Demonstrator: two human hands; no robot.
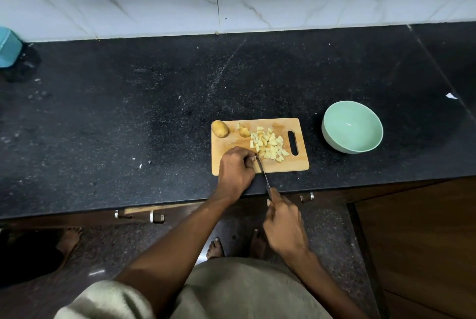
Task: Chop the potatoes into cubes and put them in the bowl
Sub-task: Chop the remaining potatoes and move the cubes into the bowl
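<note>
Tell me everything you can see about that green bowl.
The bowl is a pale mint green, round and deep, smooth and glossy like ceramic or melamine. It stands upright on the black speckled counter, to the right of the wooden cutting board and apart from it. Its inside looks empty; no potato pieces are in it yet, and neither hand touches it.

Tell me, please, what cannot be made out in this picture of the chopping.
Head view only:
- What the left hand holds down on the board: its curled fingers cover it.
- The knife handle: wrapped inside the right hand.
- The blue container: cut off by the left edge.
- The bowl looks empty, but its near inner wall is hidden by the rim.
</note>
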